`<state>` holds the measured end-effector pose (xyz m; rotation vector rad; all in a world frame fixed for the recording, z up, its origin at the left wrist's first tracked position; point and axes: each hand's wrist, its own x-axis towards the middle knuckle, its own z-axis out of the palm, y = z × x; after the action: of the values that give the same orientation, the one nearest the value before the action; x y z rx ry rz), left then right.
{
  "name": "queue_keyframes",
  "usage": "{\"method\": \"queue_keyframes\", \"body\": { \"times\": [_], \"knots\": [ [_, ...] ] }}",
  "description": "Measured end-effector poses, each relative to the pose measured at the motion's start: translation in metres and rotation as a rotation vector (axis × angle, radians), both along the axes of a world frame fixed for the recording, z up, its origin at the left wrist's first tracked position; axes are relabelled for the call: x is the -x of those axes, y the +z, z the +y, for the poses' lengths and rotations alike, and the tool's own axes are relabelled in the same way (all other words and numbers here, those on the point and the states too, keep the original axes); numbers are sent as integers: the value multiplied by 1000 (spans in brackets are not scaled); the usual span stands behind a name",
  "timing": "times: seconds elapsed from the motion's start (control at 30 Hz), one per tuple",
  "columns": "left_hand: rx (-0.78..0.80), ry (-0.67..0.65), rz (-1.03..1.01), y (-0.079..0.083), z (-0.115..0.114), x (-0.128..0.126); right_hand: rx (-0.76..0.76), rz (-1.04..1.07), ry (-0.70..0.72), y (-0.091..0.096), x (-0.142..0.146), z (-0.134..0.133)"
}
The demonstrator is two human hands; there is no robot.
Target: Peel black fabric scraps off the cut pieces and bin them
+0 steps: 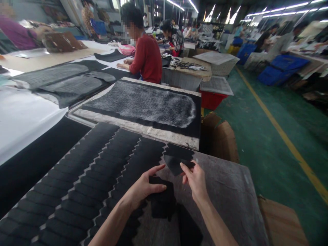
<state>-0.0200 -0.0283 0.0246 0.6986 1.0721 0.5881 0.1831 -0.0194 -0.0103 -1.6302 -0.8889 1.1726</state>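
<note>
Rows of black cut fabric pieces (84, 184) lie overlapped like scales across the grey worktable (230, 194). My left hand (143, 188) is closed on a small stack of black pieces (161, 201) just above the table, thumb on top, forefinger stretched out. My right hand (195, 180) pinches one black piece (176, 164) at its edge, close to the end of the rightmost row. Both hands are nearly touching each other.
A board with a black, white-dusted sheet (148, 106) lies beyond the rows. Open cardboard boxes (222, 140) stand at the table's right edge, with green floor and a yellow line (279, 133) beyond. A person in a red top (147, 58) and others work at further tables.
</note>
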Motion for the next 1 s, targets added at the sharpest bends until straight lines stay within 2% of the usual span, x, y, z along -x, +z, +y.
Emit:
{"method": "queue_keyframes", "body": {
  "times": [0.13,0.37,0.83,1.0],
  "knots": [
    [7,7,-19,-1,-2,5,-12,39,40,-5,3,3],
    [-41,7,-25,-11,3,2,17,-96,57,-22,3,5],
    [-34,-1,32,-22,10,-7,113,-157,93,-21,2,4],
    [-63,0,38,-23,8,-7,169,-141,116,-15,1,5]
  ]
}}
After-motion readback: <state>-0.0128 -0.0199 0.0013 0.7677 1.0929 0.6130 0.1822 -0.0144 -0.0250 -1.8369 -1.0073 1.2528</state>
